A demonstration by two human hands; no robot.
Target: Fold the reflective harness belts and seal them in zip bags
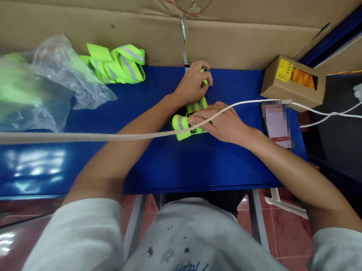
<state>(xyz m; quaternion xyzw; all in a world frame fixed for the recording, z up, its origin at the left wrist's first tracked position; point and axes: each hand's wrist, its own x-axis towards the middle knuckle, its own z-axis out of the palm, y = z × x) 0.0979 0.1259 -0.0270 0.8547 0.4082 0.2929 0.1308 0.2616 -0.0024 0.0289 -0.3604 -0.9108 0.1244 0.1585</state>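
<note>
A neon-yellow reflective band (184,124) with grey stripes lies folded on the blue table (158,165). My left hand (193,85) is closed around the band's far end near the cardboard wall. My right hand (221,122) lies on the near part of the band, fingers stretched together and pressing it down. A white cable (107,136) runs across in front of both hands.
A pile of similar reflective bands (119,63) and a clear plastic bag (27,87) of more sit at the far left. A phone (277,123) and a small cardboard box (292,81) lie to the right. A cardboard wall (224,34) stands behind the table.
</note>
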